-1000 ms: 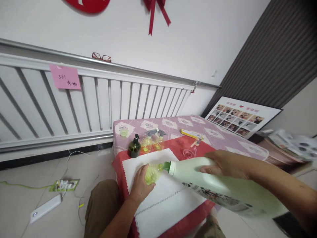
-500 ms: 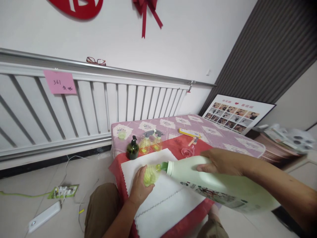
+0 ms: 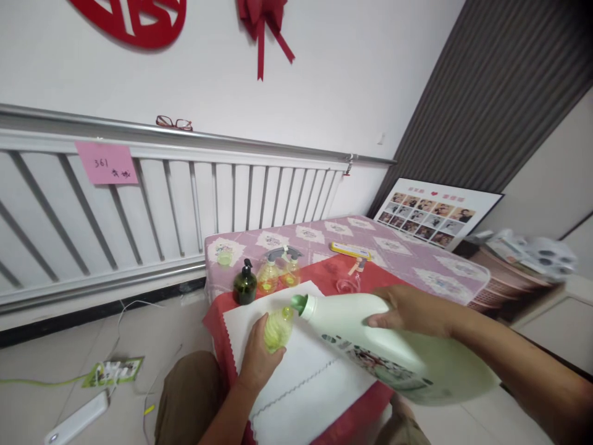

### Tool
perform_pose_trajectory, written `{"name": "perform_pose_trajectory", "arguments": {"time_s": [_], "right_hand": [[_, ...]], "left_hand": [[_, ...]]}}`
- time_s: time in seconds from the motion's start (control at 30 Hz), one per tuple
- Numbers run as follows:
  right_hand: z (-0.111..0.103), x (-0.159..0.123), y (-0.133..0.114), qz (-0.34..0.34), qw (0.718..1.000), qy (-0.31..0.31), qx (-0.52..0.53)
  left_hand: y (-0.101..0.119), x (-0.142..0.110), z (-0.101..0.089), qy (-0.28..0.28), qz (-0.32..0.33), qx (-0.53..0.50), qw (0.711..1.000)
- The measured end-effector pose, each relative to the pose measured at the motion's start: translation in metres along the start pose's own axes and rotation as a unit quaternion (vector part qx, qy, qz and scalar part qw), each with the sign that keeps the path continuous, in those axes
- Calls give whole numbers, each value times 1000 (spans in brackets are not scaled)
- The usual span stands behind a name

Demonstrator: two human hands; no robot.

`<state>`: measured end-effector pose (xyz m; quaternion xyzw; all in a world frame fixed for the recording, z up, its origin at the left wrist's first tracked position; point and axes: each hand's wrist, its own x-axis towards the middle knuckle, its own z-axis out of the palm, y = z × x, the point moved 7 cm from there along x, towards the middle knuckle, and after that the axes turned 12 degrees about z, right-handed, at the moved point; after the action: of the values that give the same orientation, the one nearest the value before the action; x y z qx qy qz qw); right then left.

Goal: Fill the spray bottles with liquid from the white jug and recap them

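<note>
My left hand is wrapped round a small clear bottle with ribbed sides and yellow-green liquid in it, tilted over the white mat. In my right hand is a large pale green jug, held on its side by the handle. Its green spout is at the small bottle's mouth; whether the two touch I cannot tell. Behind the mat stand a dark green pump bottle and two clear spray bottles with orange-yellow labels and grey heads.
A red cloth lies under the mat on the table with a purple patterned cover. On it are a clear spray bottle, a yellow box and a small greenish cup. A power strip and cords lie on the floor.
The jug's neck and spout have tipped up a little from the small bottle's mouth, and its base is slightly nearer. The whole view has shifted slightly. Both hands keep their hold.
</note>
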<state>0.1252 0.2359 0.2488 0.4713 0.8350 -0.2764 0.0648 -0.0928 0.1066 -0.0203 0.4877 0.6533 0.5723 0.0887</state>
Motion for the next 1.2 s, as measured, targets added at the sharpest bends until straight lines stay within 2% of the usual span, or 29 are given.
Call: {"name": "perform_pose_trajectory", "arguments": {"time_s": [0.13, 0.23, 0.33, 0.4, 0.53, 0.63, 0.77, 0.87, 0.97, 1.07, 1.2], "right_hand": [[1, 4, 13, 2, 993, 20, 113], [3, 9, 24, 18, 984, 95, 148], [10, 11, 34, 32, 963, 189, 192], [22, 14, 40, 45, 942, 230, 241], [62, 24, 46, 45, 893, 267, 358], [97, 34, 48, 53, 876, 284, 387], [140, 42, 55, 57, 855, 294, 423], [163, 44, 56, 26, 857, 280, 432], [174, 46, 55, -11, 860, 265, 437], [176, 48, 59, -19, 857, 273, 436], [177, 50, 63, -35, 851, 300, 429]], "left_hand": [[-2, -1, -2, 9, -37, -17, 999], [-2, -1, -4, 7, -44, -13, 999], [-2, -2, -5, 3, -45, -4, 999], [-4, -2, -6, -2, -52, -1, 999], [-11, -1, -7, -11, -76, -14, 997], [-14, 0, -8, 1, -80, -35, 996], [-21, -2, -14, 48, -94, -44, 993], [-26, -1, -18, 72, -101, -50, 991], [-30, 4, -22, 85, -120, -65, 987], [-24, 12, -32, 119, -121, -101, 980], [12, 33, -55, 127, -82, -145, 978]]}}
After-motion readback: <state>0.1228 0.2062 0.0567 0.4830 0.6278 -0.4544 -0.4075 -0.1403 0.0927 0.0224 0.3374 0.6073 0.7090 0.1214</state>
